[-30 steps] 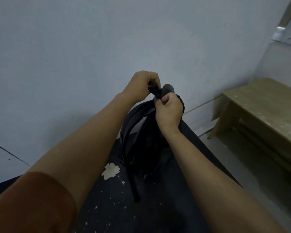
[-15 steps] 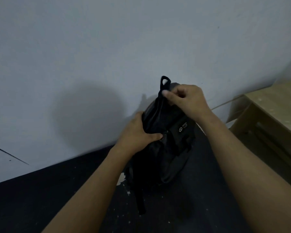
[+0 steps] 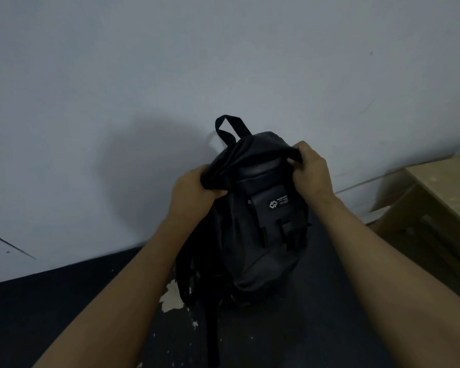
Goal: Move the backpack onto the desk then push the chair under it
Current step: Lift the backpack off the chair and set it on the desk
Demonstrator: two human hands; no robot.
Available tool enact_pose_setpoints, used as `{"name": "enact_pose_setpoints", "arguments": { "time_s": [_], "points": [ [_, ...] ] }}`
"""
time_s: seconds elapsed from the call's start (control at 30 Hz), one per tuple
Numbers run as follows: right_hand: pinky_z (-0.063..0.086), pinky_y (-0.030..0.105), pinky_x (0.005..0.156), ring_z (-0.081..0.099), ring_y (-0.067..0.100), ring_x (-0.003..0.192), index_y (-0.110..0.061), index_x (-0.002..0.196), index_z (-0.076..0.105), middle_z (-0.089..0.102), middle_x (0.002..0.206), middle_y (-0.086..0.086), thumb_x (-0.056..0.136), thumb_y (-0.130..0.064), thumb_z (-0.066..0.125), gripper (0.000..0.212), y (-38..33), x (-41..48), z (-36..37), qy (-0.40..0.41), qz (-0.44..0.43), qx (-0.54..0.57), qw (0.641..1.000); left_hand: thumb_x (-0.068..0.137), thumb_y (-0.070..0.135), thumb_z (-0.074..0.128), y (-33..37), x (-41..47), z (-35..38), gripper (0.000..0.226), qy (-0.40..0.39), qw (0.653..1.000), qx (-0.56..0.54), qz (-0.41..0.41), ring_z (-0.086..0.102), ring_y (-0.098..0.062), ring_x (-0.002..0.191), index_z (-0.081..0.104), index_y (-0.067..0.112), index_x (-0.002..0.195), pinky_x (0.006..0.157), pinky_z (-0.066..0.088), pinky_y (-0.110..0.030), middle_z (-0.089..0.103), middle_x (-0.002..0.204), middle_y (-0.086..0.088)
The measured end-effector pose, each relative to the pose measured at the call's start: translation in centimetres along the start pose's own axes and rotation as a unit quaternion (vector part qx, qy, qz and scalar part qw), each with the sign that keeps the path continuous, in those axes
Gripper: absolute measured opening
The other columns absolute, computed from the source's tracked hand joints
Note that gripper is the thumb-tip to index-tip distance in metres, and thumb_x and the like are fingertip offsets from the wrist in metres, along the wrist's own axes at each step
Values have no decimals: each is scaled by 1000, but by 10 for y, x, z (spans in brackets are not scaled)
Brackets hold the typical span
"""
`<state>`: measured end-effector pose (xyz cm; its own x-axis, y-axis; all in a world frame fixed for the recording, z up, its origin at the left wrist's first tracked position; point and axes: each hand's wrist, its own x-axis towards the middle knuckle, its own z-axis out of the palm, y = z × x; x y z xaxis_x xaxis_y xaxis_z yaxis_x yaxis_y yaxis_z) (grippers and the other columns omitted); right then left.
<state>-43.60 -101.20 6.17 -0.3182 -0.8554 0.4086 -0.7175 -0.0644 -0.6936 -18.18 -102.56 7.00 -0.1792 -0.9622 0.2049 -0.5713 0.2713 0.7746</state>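
Two hands grip black fabric backpack (image 3: 260,221) at frame centre, standing on dark scuffed desk (image 3: 64,314) against grey wall (image 3: 170,62). Left hand (image 3: 194,197), right hand (image 3: 311,173): fingers clenched on top fabric. You should settle it upright, check it won't slump, then let go.

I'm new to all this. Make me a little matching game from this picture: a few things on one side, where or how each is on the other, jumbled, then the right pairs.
Things:
1. left hand
2. right hand
3. carry loop
4. wooden bench

Descriptions:
A. stands free at the top of the backpack, untouched
B. at the far right edge, pale
C. bunches fabric on the pack's left shoulder
D. pinches the flap on the pack's right side

Pairs: 1-C, 2-D, 3-A, 4-B
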Motion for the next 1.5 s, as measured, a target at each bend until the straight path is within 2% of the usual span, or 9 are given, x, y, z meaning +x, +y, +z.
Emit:
{"name": "enact_pose_setpoints", "arguments": {
  "time_s": [0.23,0.37,0.43,0.57,0.7,0.83,1.0,1.27,1.5],
  "points": [
    [32,20,51,51,5,68,-26,84,56,56,68,-16,77,1,53,28,-7,41,10,48,-7,14,999,71,17,83,-1,67,-19,45,-9,999,30,7,66,-23,94,67,7,112,78,47,-29,72,105,-9],
    [36,25,66,59,20,84,-15,95,64,64,87,0,85,-6,63,14,-4,56,25,-3,25,46,999,80,28,78,-16,77,-12,56,-13,998,49,-38,59,-24,97,45,8,120,79,45,-32,62,113,-12],
    [36,25,69,59,28,90,-10,107,60,65,95,8,88,-8,60,19,-5,60,36,-48,21,36,998,84,41,71,-31,73,-6,59,12,993,84,-85,59,-33,104,36,9,120,91,47,-49,57,117,-15],
    [43,42,90,53,38,110,-13,136,37,53,125,21,94,-21,52,46,-10,55,57,-162,7,-21,986,95,59,39,-52,61,7,71,21,968,170,-183,49,-45,119,14,19,147,106,13,-77,38,140,-27],
    [34,61,103,40,38,127,-31,150,10,30,149,14,90,-39,57,76,-5,37,63,-171,13,-25,985,93,68,29,-56,54,5,83,18,956,230,-180,48,-46,125,-8,27,154,107,-2,-76,35,148,-30],
    [44,59,93,46,42,116,-28,149,19,33,143,17,86,-35,60,76,-4,14,55,-77,4,-27,997,90,72,27,-45,28,2,84,38,959,243,-142,51,-46,121,-4,28,154,106,-7,-76,32,146,-28],
    [44,56,93,44,40,117,-25,145,25,31,144,14,83,-31,60,72,-12,-26,30,-80,15,-54,995,87,70,40,-25,-6,-1,90,-3,964,238,-119,46,-45,126,-5,29,153,106,-9,-74,21,152,-28],
    [40,53,102,40,34,127,-14,141,39,41,143,14,81,-31,61,66,-46,-141,-32,-84,45,-149,984,84,55,62,16,-73,-8,75,-184,972,145,-9,23,-42,135,21,32,143,112,27,-58,20,148,-19],
    [40,52,102,36,31,131,-24,141,38,39,147,7,82,-36,58,64,-112,-297,-82,-72,112,-253,958,89,48,59,44,-196,-36,62,-299,931,142,155,22,-37,135,30,31,141,107,31,-46,25,144,-15]
  ]
}}
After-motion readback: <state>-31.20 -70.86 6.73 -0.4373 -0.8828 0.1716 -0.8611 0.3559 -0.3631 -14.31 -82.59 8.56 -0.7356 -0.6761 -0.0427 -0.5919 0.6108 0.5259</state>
